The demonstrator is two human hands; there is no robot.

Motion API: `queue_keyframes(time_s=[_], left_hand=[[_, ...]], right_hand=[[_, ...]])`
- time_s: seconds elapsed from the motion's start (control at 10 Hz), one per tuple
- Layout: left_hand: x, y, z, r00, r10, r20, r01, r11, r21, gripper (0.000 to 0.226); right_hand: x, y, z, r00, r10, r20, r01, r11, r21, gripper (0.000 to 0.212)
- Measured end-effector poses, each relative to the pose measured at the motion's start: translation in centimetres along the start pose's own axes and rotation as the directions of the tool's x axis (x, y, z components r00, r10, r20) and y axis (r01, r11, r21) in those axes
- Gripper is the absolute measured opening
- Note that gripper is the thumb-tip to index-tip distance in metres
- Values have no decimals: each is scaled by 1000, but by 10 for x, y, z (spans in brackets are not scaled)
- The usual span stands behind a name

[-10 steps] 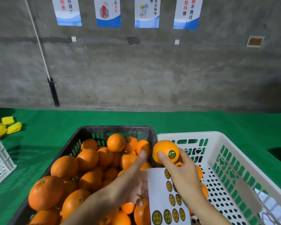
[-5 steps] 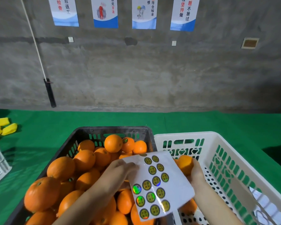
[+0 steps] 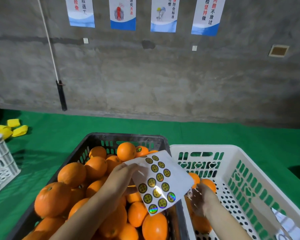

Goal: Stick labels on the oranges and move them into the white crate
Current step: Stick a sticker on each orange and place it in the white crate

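My left hand [image 3: 121, 179] pinches a white label sheet [image 3: 173, 181] by its upper left edge, above the seam between the two crates. Several round gold and holographic labels sit on the sheet. The black crate [image 3: 128, 136] on the left is piled with oranges [image 3: 71, 174]; one at the back [image 3: 141, 150] carries a label. My right hand [image 3: 202, 200] is low inside the white crate [image 3: 232, 149], blurred, fingers spread and holding nothing. Just beyond its fingertips lie two oranges [image 3: 209, 184] on the crate floor, and another orange [image 3: 201, 224] lies nearer me.
Both crates stand on green matting [image 3: 215, 134] in front of a grey concrete wall. At the left edge stands another white crate [image 3: 0, 163], with yellow objects [image 3: 16, 128] behind it. A black-handled pole [image 3: 61, 94] leans on the wall.
My right hand lowered the labelled orange into the white crate and let go of it. My left hand swung the label sheet up and to the right.
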State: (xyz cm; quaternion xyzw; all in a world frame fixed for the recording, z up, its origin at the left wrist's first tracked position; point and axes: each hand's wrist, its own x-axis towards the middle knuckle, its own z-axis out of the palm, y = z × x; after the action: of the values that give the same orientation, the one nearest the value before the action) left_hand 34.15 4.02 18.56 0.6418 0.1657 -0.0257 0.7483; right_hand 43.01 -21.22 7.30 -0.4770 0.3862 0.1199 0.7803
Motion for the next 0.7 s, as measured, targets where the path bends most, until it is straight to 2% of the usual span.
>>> queue_keyframes(time_s=[0.1,0.2,0.3,0.4,0.5,0.6,0.7], left_hand=[[10,-5,-4,1000,-8,-19,8,1000,-6,8],[16,-7,-8,999,13,-53,-12,1000,8,14],[21,-11,-12,998,41,-42,-40,999,8,17],[22,-10,-14,997,58,-52,-59,998,-3,18],[31,-11,-19,996,51,-75,-56,996,-73,22],[44,-18,-23,995,39,-88,-46,995,-83,27],[55,-27,-26,996,37,-83,-42,997,-69,32]], right_hand=[[2,-9,-5,976,-200,-84,194,978,-73,11],[1,-19,-12,940,-325,-106,315,944,-97,10],[6,-20,-17,840,-540,-44,517,823,-236,11],[8,-17,-20,776,-630,-3,589,728,-351,8],[19,-12,-27,709,-705,21,613,602,-512,12],[23,-1,-34,645,-748,157,625,398,-671,16],[31,14,-39,619,-689,377,636,157,-756,22]])
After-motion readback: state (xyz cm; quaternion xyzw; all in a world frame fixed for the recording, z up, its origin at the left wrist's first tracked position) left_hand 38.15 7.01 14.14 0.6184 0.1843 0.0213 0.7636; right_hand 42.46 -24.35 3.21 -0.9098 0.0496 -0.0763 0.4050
